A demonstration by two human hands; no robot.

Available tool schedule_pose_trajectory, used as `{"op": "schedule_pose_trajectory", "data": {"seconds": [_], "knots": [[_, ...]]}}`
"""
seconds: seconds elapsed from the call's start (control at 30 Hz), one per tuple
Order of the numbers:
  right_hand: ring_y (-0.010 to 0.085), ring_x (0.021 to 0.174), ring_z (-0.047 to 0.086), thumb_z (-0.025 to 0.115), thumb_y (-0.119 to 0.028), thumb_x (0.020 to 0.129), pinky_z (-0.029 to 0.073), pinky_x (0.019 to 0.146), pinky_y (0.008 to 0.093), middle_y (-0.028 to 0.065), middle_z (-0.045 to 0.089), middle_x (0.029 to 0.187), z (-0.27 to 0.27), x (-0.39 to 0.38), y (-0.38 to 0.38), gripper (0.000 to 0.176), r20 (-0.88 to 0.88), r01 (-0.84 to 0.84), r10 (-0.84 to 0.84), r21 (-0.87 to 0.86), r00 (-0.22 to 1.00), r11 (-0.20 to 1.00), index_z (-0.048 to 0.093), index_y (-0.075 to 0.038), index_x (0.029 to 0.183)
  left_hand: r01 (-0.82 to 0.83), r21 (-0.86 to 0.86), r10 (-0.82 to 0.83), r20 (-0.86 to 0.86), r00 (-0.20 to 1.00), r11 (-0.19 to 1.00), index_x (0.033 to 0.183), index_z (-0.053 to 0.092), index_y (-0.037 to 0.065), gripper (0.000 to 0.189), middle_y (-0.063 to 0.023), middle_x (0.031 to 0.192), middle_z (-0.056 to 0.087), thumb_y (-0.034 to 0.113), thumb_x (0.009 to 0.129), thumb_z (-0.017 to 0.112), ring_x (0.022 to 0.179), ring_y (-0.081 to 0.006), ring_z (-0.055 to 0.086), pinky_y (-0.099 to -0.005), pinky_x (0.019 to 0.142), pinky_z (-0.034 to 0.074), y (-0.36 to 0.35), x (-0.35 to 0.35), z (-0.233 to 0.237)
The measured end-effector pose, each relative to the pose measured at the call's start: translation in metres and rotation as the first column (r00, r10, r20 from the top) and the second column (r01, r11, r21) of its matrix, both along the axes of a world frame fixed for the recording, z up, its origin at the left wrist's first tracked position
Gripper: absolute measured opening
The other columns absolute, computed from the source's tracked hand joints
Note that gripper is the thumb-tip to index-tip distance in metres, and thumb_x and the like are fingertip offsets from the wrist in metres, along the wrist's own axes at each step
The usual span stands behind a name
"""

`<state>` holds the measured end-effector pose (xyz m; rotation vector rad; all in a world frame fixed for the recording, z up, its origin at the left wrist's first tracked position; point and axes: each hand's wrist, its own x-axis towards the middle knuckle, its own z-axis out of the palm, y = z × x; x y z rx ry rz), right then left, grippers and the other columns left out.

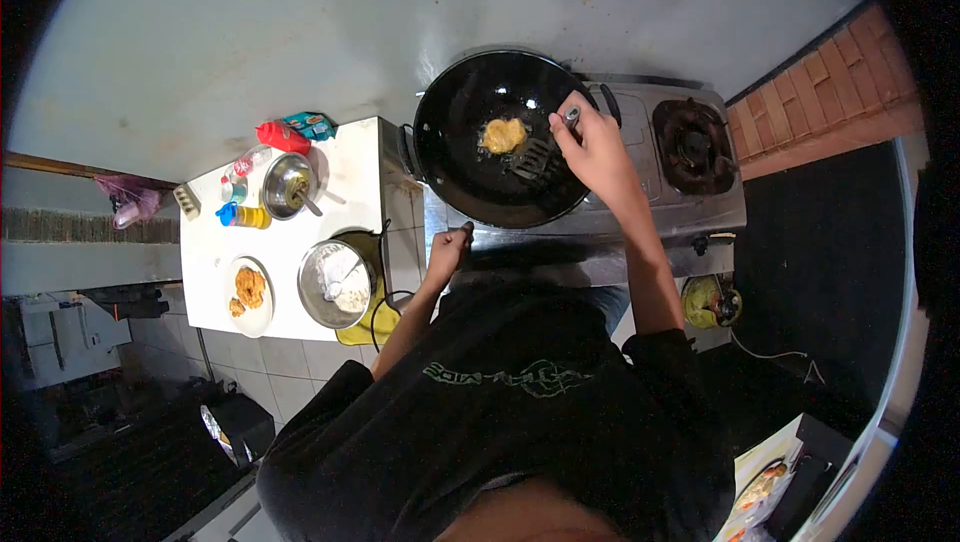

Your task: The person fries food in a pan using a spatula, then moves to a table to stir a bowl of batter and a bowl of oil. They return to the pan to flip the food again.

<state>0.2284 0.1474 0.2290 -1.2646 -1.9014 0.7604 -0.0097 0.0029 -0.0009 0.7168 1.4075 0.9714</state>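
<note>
A large black wok (465,192) sits on the left side of the gas stove (640,197). In its oil lies a golden, battered piece of food (504,136). My right hand (592,150) is closed round the handle of a slotted spatula (532,160), whose blade is down in the wok just right of the food. At the stove's front edge, below the wok, my left hand (447,256) has its fingers closed on a dark stove knob (467,230).
Left of the stove, a white table (207,272) holds a plate (262,326) of fried food, a bowl of white flour (350,292), a metal bowl with a spoon (275,182), a yellow bottle with a blue cap (245,216) and packets. A second burner (694,147) is at right.
</note>
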Motion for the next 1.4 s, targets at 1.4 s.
{"op": "schedule_pose_trajectory", "data": {"seconds": [1.4], "knots": [[0.0474,0.076,0.059,0.049,-0.029,0.098,0.044,0.065,0.0543,0.0251,0.061,0.073,0.013,-0.006,0.007,0.026,0.226,-0.005,-0.025,0.13,0.974,0.992,0.042,-0.004,0.101,-0.032,0.026,0.032,-0.014,0.999,0.999,0.051,0.043,0.013,0.051,0.0076,0.048,0.038,0.034,0.097,0.055,0.041,-0.0042,0.028,-0.0259,0.041,0.019,-0.002,0.004,0.009]]}}
